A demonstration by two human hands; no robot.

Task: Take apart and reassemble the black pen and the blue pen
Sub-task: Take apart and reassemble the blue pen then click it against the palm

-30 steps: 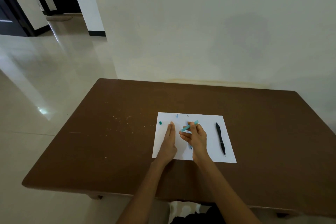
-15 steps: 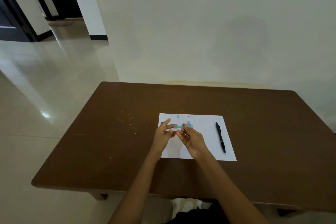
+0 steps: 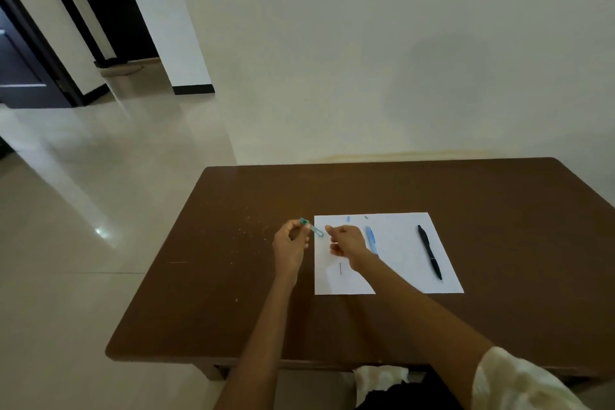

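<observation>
Pinched in my left hand (image 3: 290,245) is a teal barrel piece (image 3: 312,227) of the blue pen, its long axis pointing right toward my right hand (image 3: 346,241). That hand is curled just beside it; whether it holds anything, I can't tell. Black pen (image 3: 429,251) lies whole, well right on the paper (image 3: 399,243).

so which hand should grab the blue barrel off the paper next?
Right, probably. The right hand hovers over the paper beside the blue barrel; the left hand is off the paper, pinching a teal piece.
</observation>
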